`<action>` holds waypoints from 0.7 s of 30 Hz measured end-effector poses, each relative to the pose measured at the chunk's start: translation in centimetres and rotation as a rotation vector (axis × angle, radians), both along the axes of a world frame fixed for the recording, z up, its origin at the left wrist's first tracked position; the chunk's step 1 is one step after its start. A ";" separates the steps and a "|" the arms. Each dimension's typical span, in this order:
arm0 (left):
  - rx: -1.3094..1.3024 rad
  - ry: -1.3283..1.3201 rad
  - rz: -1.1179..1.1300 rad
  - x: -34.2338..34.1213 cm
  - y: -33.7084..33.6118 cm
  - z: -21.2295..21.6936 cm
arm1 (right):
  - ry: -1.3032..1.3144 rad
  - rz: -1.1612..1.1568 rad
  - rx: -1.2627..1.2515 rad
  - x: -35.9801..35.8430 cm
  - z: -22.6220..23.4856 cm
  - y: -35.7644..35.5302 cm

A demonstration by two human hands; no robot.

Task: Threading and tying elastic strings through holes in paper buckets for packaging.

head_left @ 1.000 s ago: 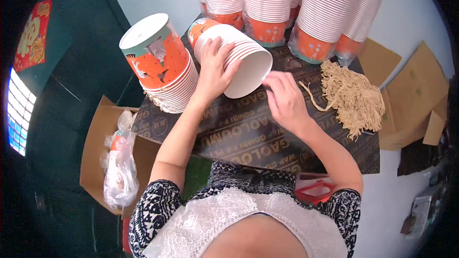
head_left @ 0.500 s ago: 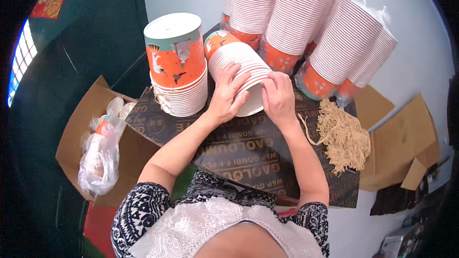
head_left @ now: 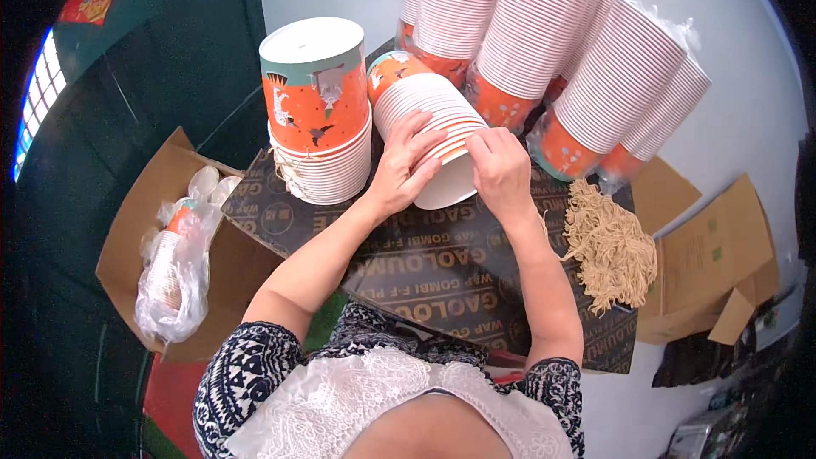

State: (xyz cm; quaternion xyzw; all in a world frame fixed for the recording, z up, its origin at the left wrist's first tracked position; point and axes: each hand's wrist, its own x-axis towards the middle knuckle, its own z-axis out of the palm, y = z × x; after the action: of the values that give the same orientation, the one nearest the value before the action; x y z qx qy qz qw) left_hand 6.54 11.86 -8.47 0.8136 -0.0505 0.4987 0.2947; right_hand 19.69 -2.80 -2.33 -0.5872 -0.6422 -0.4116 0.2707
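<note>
Table (head_left: 442, 272): a dark printed board surface is seen under everything, with pale lettering across it, which is left unread here.
Tall stacks (head_left: 552, 42): several long columns of nested paper cups are leaned together at the far edge of the table, white ribbed rims toward the camera, orange bases lower down; thin clear plastic is seen over the right-hand ones.
Cardboard box (head_left: 136, 238): an open box is set off the table's left side; a clear plastic bag (head_left: 174, 276) with more cups inside is lying in it.
Upright stack (head_left: 319, 110): a short pile of orange and teal cups is stood mouth-down on the table, just left of the hands.
Held stack (head_left: 425, 119): a tilted column of nested cups is lying on its side at the table's middle, the open mouth turned toward the person, the orange base pointing away.
Fibre bundle (head_left: 608, 242): a tan tangle of stringy strands is spread on the table's right part, near the right forearm.
Left hand (head_left: 404, 170): fingers are spread wide and wrapped over the left side of the held stack.
Right hand (head_left: 501, 170): fingers are narrowed, pinched at the rim of the outermost cup on the stack's right side.
</note>
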 end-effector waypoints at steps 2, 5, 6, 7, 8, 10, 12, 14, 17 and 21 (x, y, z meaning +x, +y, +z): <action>-0.011 0.006 -0.004 -0.1 0.0 0.1 | -0.015 -0.005 0.011 -0.5 0.0 -0.3; -0.019 0.024 -0.003 -0.5 0.2 0.4 | -0.023 -0.024 0.001 -0.8 -0.4 -1.1; -0.020 0.028 -0.008 -0.5 0.1 0.4 | -0.016 -0.038 -0.019 -0.9 -0.5 -1.4; -0.014 0.019 -0.007 -0.5 0.1 0.3 | -0.010 -0.044 -0.019 -1.0 -0.6 -1.7; -0.006 0.011 -0.010 -0.5 0.0 0.3 | -0.010 -0.040 -0.031 -1.1 -0.7 -2.0; 0.005 -0.004 -0.005 -0.5 -0.4 0.4 | 0.003 -0.049 -0.040 -1.3 -0.9 -2.6; 0.015 -0.009 -0.021 -0.3 -0.7 0.7 | -0.023 -0.034 -0.068 -1.1 -0.9 -3.3; 0.012 0.012 -0.008 -0.2 -1.0 0.4 | -0.013 -0.022 -0.068 -1.3 -0.7 -4.0; -0.075 0.007 -0.007 0.2 -0.9 0.1 | -0.005 0.009 -0.070 -1.2 -0.8 -4.8; 0.001 -0.005 0.054 -0.2 0.0 0.0 | 0.052 0.120 -0.112 -2.2 -0.2 -6.8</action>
State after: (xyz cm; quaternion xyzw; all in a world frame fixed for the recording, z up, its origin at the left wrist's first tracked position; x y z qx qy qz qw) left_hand 6.32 11.88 -8.51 0.8135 -0.0294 0.5087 0.2805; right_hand 17.47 -9.57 -2.51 -0.5724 -0.6908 -0.3429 0.2784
